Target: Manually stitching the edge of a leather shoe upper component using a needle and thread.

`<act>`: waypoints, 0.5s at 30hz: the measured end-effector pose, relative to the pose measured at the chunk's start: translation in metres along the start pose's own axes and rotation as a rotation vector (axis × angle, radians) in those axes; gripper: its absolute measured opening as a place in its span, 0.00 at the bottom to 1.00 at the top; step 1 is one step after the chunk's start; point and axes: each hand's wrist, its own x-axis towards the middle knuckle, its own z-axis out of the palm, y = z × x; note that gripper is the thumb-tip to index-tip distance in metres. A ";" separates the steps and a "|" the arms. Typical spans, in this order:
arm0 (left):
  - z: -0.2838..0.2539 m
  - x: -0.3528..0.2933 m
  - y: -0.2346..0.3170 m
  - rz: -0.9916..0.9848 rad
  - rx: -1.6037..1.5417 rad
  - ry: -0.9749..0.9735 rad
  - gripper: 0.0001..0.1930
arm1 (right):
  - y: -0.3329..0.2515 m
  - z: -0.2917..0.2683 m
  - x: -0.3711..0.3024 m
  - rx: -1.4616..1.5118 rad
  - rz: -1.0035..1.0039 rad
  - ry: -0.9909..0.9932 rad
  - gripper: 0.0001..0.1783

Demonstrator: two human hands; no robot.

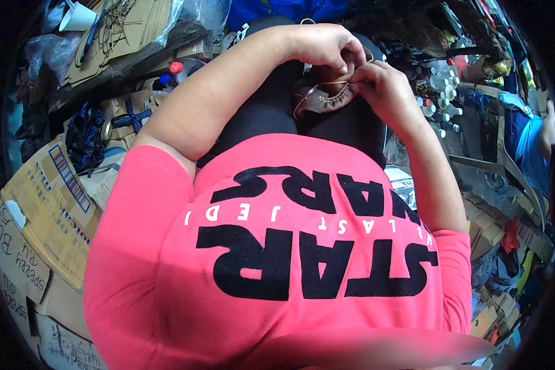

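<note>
Brown leather sandal (322,97) on lap, twelve o'clock. Left hand (324,46) pinches strap from above; right hand (385,92) pinches its edge. Risk: strap slips from fingertips, sandal slides off black-trousered knee toward clutter of small bottles (443,98).

Brown cardboard boxes (40,216) with dark print and a white label fill the lower left of the frame. Flattened brown cardboard (126,34) lies at the upper left.

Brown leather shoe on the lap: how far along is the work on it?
Done: the brown leather shoe already has its upper shaped, with a strap loop showing. In hand: the left hand and right hand both pinch its top edge by the fingertips. Left: cannot tell; the hands hide the edge being worked.
</note>
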 end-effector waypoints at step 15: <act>0.026 -0.073 -0.002 0.031 0.445 0.752 0.07 | 0.067 0.032 -0.022 0.652 0.365 0.542 0.13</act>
